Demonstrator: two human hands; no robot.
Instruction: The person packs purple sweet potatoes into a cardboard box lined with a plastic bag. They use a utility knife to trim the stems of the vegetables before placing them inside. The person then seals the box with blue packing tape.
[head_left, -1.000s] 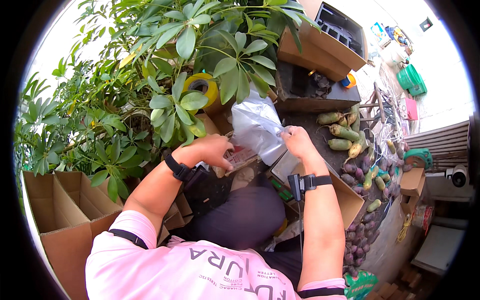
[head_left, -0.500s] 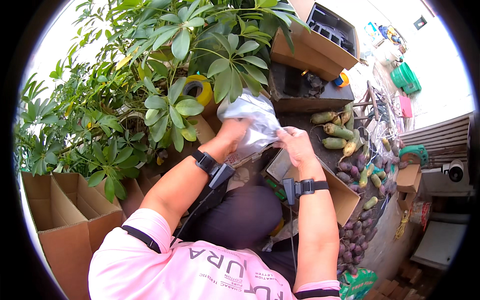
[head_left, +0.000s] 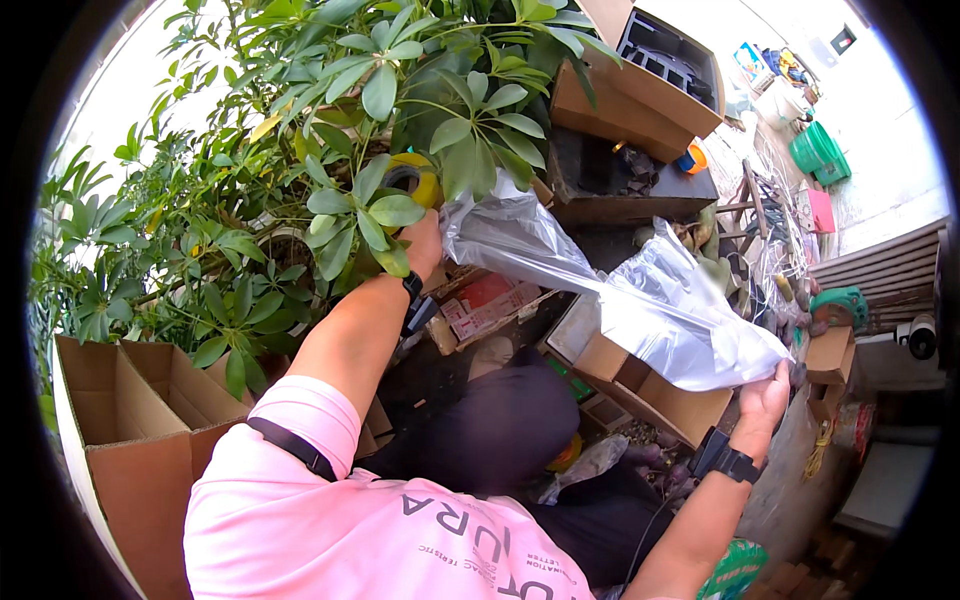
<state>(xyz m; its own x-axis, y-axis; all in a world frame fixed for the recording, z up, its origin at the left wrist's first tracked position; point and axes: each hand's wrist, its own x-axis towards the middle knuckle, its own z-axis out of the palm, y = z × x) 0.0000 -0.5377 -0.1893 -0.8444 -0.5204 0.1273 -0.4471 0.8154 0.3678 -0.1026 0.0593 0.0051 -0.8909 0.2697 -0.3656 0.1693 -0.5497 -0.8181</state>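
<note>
A thin, whitish plastic bag [head_left: 685, 320] is stretched out between my two hands, twisted narrow in the middle and spread wide toward the right. My left hand [head_left: 424, 245] is closed on its left end, beside the plant's leaves and just below a roll of yellow tape [head_left: 427, 188]. At the bag's lower right corner, my right hand [head_left: 765, 395] pinches the edge. The wide part of the bag hangs above an open cardboard box [head_left: 690, 408] and hides part of it. A carton with red and white print [head_left: 488, 305] lies below the bag's left half.
A leafy plant [head_left: 250, 200] fills the upper left. Tall open cardboard boxes [head_left: 135, 440] stand at the near left. At the back is a dark low table [head_left: 590, 205], with another carton [head_left: 625, 105] on it. Green buckets [head_left: 815, 150] and a pink box [head_left: 815, 210] stand far right.
My hands have moved apart, the right one far to the right and nearer me, the left one slightly left. The bunched bag is now drawn out wide, covering most of the green radishes.
</note>
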